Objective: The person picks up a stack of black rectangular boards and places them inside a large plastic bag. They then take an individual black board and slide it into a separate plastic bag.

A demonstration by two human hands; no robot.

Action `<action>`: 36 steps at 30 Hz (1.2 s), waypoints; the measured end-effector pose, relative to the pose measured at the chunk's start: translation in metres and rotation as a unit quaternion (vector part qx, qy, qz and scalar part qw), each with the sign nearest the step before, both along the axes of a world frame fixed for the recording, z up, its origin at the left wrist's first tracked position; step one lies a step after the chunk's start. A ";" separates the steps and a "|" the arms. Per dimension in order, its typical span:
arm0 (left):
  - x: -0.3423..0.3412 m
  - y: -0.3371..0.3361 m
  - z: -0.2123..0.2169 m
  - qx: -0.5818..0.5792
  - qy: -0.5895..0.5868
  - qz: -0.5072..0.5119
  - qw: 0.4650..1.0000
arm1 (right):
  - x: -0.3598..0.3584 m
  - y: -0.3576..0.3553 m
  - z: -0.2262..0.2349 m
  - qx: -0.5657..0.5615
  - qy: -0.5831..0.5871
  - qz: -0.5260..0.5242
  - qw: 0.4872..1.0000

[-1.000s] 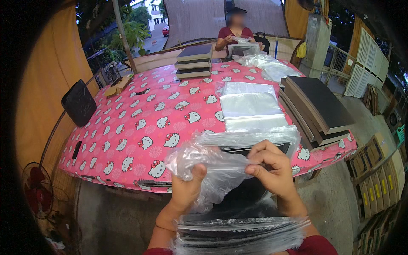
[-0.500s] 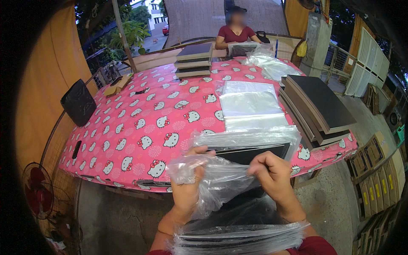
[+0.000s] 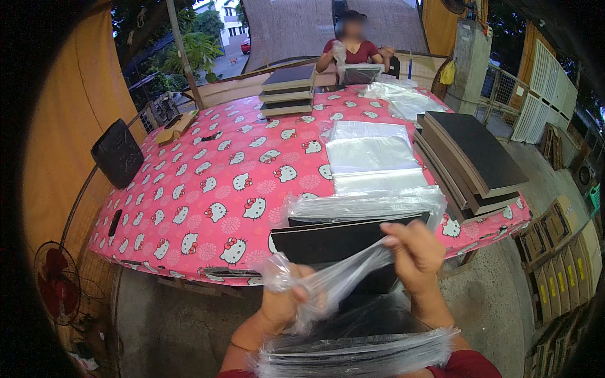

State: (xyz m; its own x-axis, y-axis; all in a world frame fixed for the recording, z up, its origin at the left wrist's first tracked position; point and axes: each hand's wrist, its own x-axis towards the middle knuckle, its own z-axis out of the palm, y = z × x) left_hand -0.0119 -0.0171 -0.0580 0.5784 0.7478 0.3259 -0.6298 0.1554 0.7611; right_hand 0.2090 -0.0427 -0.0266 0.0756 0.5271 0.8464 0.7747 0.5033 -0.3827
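Note:
A clear plastic bag [image 3: 343,271] is stretched taut and bunched between my two hands. My left hand [image 3: 283,304] is closed around its lower left end. Higher up, the fingers of my right hand [image 3: 417,257] pinch the other end. Just behind the bag, flat black boards [image 3: 334,242] stand at the table's near edge, partly covered by my right hand. Closest to me is a row of bagged black boards [image 3: 359,355], their clear plastic edges layered together. Beyond the black boards lies a thick bundle of clear plastic [image 3: 365,206].
A pink cartoon-print cloth covers the table [image 3: 183,189]. Flat clear bags [image 3: 372,154] lie mid-table, beside stacked black boards [image 3: 472,151] on the right. Another board stack [image 3: 287,91] stands farther back. Across the table, a person [image 3: 353,50] handles plastic. A fan [image 3: 57,277] stands left.
The bag between my hands has been pulled narrower and tighter, uncovering the black boards behind it. My right hand rose slightly. The person opposite has lifted a plastic bag.

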 end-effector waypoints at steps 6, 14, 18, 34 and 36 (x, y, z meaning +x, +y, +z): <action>-0.013 0.027 0.016 0.183 0.273 -0.043 0.943 | 0.000 -0.007 0.001 -0.307 0.212 0.456 0.808; -0.042 0.057 -0.019 0.248 0.390 -0.092 0.882 | 0.040 0.011 -0.030 -0.219 0.545 0.717 0.375; -0.040 0.076 -0.024 0.061 -0.315 -0.263 0.910 | 0.024 0.006 -0.047 -0.498 0.032 0.531 0.684; -0.054 0.045 -0.031 -0.032 -0.209 -0.146 0.966 | 0.048 -0.004 -0.050 -0.488 0.006 0.471 0.735; -0.046 0.038 -0.021 -0.068 -0.279 -0.138 0.948 | 0.054 -0.012 -0.055 -0.429 0.275 0.581 0.635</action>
State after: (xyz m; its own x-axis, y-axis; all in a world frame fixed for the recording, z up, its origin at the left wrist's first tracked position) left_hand -0.0579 0.0206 -0.0786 0.5246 0.6493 0.5506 -0.8491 0.4459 0.2831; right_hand 0.2631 -0.0544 -0.0811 -0.6266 0.7463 0.2244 -0.2975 0.0370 -0.9540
